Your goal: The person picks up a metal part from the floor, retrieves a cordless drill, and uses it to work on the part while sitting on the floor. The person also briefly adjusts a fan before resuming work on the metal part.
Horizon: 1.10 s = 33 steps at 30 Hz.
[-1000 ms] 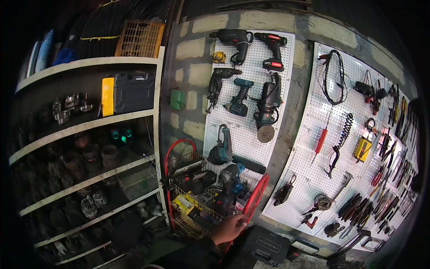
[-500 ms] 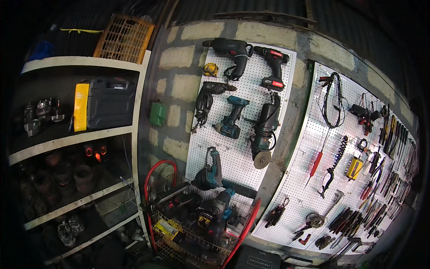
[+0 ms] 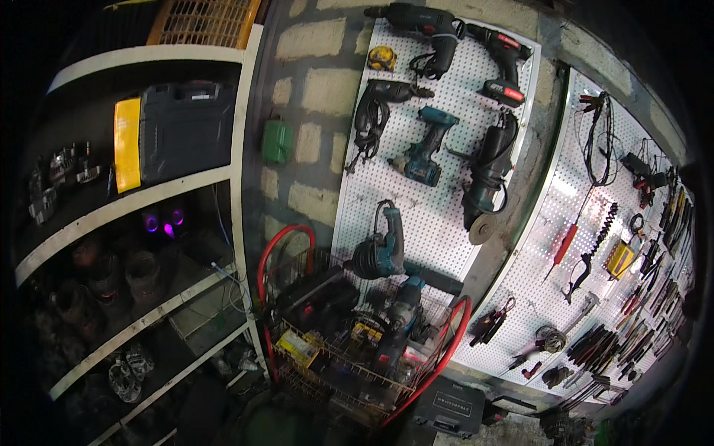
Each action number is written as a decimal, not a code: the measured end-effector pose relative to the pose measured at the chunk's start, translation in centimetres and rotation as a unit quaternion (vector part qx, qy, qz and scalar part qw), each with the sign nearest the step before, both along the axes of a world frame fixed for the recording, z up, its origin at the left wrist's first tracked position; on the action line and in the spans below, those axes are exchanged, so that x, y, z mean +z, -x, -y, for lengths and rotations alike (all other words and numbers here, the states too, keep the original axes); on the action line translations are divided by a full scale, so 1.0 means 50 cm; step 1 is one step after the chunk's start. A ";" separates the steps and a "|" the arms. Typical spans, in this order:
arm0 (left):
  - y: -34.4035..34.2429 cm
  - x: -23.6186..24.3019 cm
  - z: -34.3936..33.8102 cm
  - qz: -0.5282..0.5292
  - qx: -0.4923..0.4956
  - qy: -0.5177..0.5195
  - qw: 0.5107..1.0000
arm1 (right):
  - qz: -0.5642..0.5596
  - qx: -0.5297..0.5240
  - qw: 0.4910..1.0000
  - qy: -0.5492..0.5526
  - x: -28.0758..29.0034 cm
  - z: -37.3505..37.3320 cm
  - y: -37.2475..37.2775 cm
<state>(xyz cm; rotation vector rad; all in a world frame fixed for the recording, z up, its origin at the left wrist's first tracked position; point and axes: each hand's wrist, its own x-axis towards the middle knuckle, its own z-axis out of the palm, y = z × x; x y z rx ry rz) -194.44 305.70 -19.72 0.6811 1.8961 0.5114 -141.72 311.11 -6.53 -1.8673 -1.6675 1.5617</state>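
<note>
Neither of my hands shows in the head view. On the white pegboard (image 3: 446,219) at the centre hang a black corded drill (image 3: 424,21), a red-and-black cordless drill (image 3: 507,65), a second dark corded drill (image 3: 375,100), a teal cordless power tool (image 3: 425,157) and an angle grinder (image 3: 489,167). A yellow tape measure (image 3: 381,58) hangs there too. Below, a teal power tool with a round black base (image 3: 383,249) sits above a red-framed wire basket cart (image 3: 462,320), which holds more power tools and a yellow box (image 3: 297,347).
White-edged shelves (image 3: 134,207) stand at left with a black-and-yellow case (image 3: 190,134), metal parts and boots. A yellow crate (image 3: 204,22) tops them. A green can (image 3: 277,141) hangs on the block wall. Right, a second pegboard (image 3: 513,301) carries hand tools. A black toolbox (image 3: 450,407) lies low.
The view has shifted down, so the pegboard, cart and tools appear higher and farther right. More of the black toolbox shows. The glowing spots on the shelf went from orange to purple.
</note>
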 end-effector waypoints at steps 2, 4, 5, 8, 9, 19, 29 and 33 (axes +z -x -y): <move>-0.014 -0.013 0.009 0.016 0.001 0.001 1.000 | 0.011 0.007 1.000 -0.003 -0.004 0.018 -0.012; -0.032 -0.023 0.009 0.031 -0.004 0.002 0.999 | 0.021 0.015 1.000 -0.007 -0.008 0.039 -0.024; -0.043 -0.026 0.008 0.041 -0.011 0.001 0.999 | 0.026 0.019 0.999 -0.011 -0.009 0.047 -0.030; -0.073 -0.031 -0.008 -0.014 -0.136 0.019 0.990 | 0.040 0.043 0.997 -0.046 -0.012 0.062 -0.036; -0.078 -0.031 -0.010 -0.018 -0.105 -0.010 0.994 | 0.038 0.029 0.999 -0.020 -0.011 0.067 -0.034; 0.027 -0.038 -0.015 0.010 0.027 -0.004 1.000 | 0.032 -0.021 0.999 0.027 0.022 0.027 0.019; 0.024 -0.086 0.031 -0.199 -0.370 -0.025 0.907 | 0.180 0.056 0.982 0.022 0.065 0.064 0.021; -0.018 -0.060 0.124 -0.120 -0.046 -0.135 0.982 | 0.066 -0.032 0.993 0.093 0.105 0.039 0.065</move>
